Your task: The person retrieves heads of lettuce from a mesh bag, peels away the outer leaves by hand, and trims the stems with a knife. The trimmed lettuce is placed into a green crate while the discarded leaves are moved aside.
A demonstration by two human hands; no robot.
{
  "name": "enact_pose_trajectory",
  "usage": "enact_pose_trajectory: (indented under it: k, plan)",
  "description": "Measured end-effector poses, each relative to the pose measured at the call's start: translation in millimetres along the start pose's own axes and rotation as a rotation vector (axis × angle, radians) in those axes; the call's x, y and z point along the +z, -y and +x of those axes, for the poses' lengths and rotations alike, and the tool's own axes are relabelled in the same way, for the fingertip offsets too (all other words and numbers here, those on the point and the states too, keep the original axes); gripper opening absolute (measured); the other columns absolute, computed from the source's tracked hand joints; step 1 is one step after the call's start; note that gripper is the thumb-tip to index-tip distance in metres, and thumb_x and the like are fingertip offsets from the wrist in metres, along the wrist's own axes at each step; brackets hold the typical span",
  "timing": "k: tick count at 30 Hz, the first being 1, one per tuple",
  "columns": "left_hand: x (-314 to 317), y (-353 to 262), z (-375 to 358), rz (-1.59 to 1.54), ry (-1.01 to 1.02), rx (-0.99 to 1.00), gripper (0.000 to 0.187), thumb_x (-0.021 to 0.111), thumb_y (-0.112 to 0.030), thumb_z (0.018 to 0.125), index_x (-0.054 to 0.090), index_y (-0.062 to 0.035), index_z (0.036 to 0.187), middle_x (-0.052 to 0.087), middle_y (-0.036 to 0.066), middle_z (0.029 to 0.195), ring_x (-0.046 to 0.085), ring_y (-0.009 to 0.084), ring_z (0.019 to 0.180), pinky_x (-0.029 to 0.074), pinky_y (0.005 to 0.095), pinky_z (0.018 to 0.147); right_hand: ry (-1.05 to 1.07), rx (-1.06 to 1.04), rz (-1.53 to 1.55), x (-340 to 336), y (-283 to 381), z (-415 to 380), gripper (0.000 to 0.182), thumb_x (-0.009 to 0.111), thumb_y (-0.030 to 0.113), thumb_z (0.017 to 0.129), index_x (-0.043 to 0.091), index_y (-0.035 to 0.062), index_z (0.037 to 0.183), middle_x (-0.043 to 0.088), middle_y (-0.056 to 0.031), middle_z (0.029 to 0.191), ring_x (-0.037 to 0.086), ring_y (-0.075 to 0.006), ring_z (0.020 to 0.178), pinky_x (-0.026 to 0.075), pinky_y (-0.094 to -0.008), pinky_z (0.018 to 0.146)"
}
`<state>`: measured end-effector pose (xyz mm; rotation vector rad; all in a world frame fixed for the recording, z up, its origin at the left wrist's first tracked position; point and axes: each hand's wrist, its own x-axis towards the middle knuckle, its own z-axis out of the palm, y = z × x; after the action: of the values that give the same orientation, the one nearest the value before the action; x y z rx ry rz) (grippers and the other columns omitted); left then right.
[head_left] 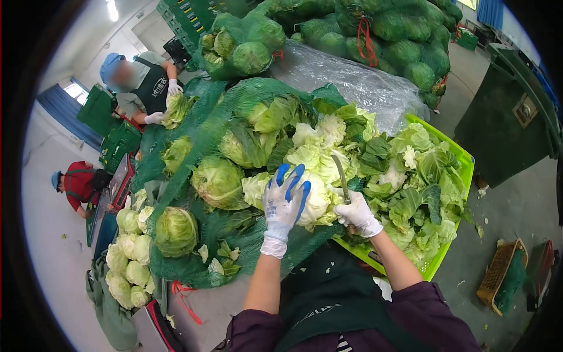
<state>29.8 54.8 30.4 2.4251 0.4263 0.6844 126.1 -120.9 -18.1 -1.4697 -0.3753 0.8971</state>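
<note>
My left hand [281, 202], in a white glove with blue-coated fingers, lies against a pale, partly stripped cabbage [316, 196]. Its fingers are spread. My right hand [358, 214], in a white glove, is closed round the handle of a curved knife [341, 173], whose blade points up beside that cabbage. Loose leaves lie around both hands. To the left, untrimmed cabbages [218, 182] rest on green netting [243, 249]. On the right, a lime-green crate [467, 170] is heaped with cut-off leaves [410, 193].
Trimmed cabbages [130, 261] are piled at the left. Behind stand full net sacks [387, 41] and clear plastic sheeting [346, 76]. A dark green bin [507, 111] and a brown basket [501, 273] are on the right. A co-worker [146, 88] holds a cabbage; another person [79, 185] is farther left.
</note>
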Motion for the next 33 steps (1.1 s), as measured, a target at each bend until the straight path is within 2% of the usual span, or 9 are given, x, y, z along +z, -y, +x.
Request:
enact_pose_trajectory:
  k: [6,8,10,15,18,19,28,30,33]
  plan:
    - [3,-13,-24,0.139,-0.12,0.057,0.042,0.064,-0.032,0.082,0.062,-0.0202,0.122,0.051,0.011,0.129,0.051,0.0319,0.111,0.04,0.0441,0.093,-0.044,0.018,0.19,-3,-20,1,0.054,0.057,0.005,0.074,0.057,0.0078,0.128,0.056,0.0023,0.06,0.05,-0.0054,0.042,0.04,-0.0203,0.04]
    - [1,-4,-40,0.062,-0.194,0.011,0.043,0.063,-0.029,0.085,0.058,-0.0146,0.125,0.05,0.014,0.129,0.051,0.0308,0.113,0.04,0.0421,0.095,-0.054,-0.037,0.14,6,-5,-1,0.054,0.057,0.004,0.073,0.057,0.0066,0.127,0.056,0.0021,0.061,0.051,-0.0057,0.043,0.041,-0.0206,0.04]
    - [9,23,-61,-0.405,-0.304,-0.059,0.044,0.057,-0.028,0.092,0.05,-0.0095,0.131,0.046,0.013,0.131,0.048,0.0285,0.119,0.038,0.0399,0.099,-0.001,-0.074,-0.048,16,17,5,0.055,0.06,0.008,0.07,0.058,0.0043,0.125,0.06,-0.0015,0.065,0.055,-0.0084,0.047,0.046,-0.0232,0.046]
    - [15,80,-77,-0.311,-0.417,-0.02,0.041,0.054,-0.02,0.094,0.045,-0.0063,0.132,0.048,0.016,0.128,0.047,0.0317,0.117,0.037,0.0394,0.101,-0.155,-0.341,-0.778,42,51,28,0.046,0.059,0.023,0.068,0.064,0.0067,0.111,0.066,-0.022,0.088,0.065,-0.0354,0.08,0.052,-0.0421,0.074]
    - [9,57,-66,0.016,-0.353,0.105,0.041,0.056,-0.018,0.092,0.048,-0.0078,0.131,0.053,0.017,0.118,0.05,0.0327,0.108,0.039,0.0403,0.095,-0.258,-0.244,-0.767,11,37,65,0.041,0.059,0.028,0.07,0.064,0.0074,0.104,0.067,-0.021,0.091,0.064,-0.0351,0.086,0.051,-0.0401,0.078]
    - [-3,25,-56,0.016,-0.173,-0.072,0.042,0.049,-0.027,0.096,0.046,-0.0064,0.133,0.049,0.018,0.13,0.046,0.0335,0.117,0.034,0.0412,0.102,-0.27,-0.245,-0.761,5,26,75,0.041,0.059,0.028,0.07,0.064,0.0074,0.104,0.067,-0.021,0.091,0.064,-0.0351,0.086,0.051,-0.0401,0.078]
    - [-1,13,-35,0.055,-0.176,0.082,0.043,0.054,-0.034,0.093,0.052,-0.0059,0.126,0.055,0.012,0.126,0.051,0.03,0.116,0.036,0.0404,0.099,-0.347,-0.108,-0.835,-32,-8,57,0.039,0.066,0.037,0.079,0.061,0.0014,0.095,0.066,-0.0216,0.093,0.063,-0.038,0.089,0.049,-0.0433,0.08]
    - [1,20,-38,0.019,-0.214,0.076,0.041,0.059,-0.025,0.089,0.052,-0.0099,0.126,0.056,0.012,0.125,0.053,0.0317,0.113,0.038,0.0428,0.096,-0.492,-0.121,-0.913,-10,2,40,0.055,0.056,0.044,0.089,0.047,-0.0016,0.12,0.065,-0.0228,0.083,0.063,-0.0413,0.083,0.05,-0.0471,0.072]
    - [5,36,-39,-0.095,-0.262,0.054,0.037,0.059,-0.022,0.089,0.053,-0.0104,0.124,0.057,0.011,0.122,0.054,0.0313,0.112,0.039,0.042,0.096,-0.418,-0.218,-0.871,26,32,-14,0.061,0.039,0.048,0.095,0.038,-0.0003,0.132,0.065,-0.0219,0.079,0.063,-0.0416,0.075,0.05,-0.0479,0.067]
